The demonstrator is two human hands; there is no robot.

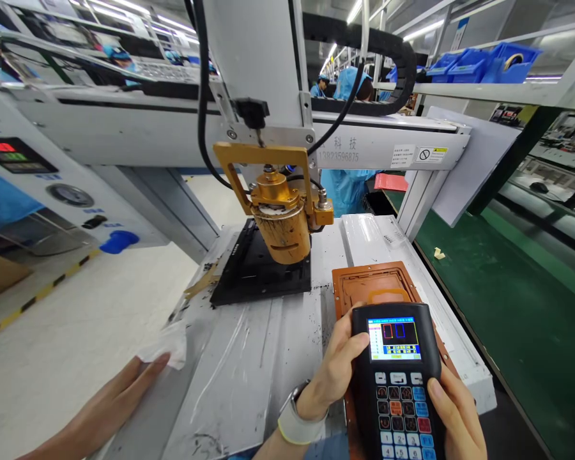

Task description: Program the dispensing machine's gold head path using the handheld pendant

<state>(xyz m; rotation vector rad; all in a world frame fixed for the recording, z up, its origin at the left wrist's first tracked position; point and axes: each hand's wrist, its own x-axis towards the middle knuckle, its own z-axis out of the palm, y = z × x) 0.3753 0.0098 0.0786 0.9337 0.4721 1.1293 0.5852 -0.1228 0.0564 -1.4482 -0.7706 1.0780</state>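
A black teach pendant (364, 390) with a lit colour screen and a keypad is held upright between my two hands. My left hand (338, 364), below a wrist with a watch, is closed round its left side, thumb beside the screen. My right hand (457, 409) grips the right edge, its thumb by the keys. Behind the pendant lies an orange-brown fixture plate (378, 281). Farther back, a gold dispensing head (280, 233) hangs over a black panel (249, 268) on the machine bed; I cannot tell whether they touch.
Another person's hand (134, 383) presses a white wipe (170, 345) at the bed's left edge. The machine's crossbeam (374, 144) spans behind the head. A control box (71, 191) stands left. A green bench (489, 300) runs along the right. Dark scraps lie on the bed.
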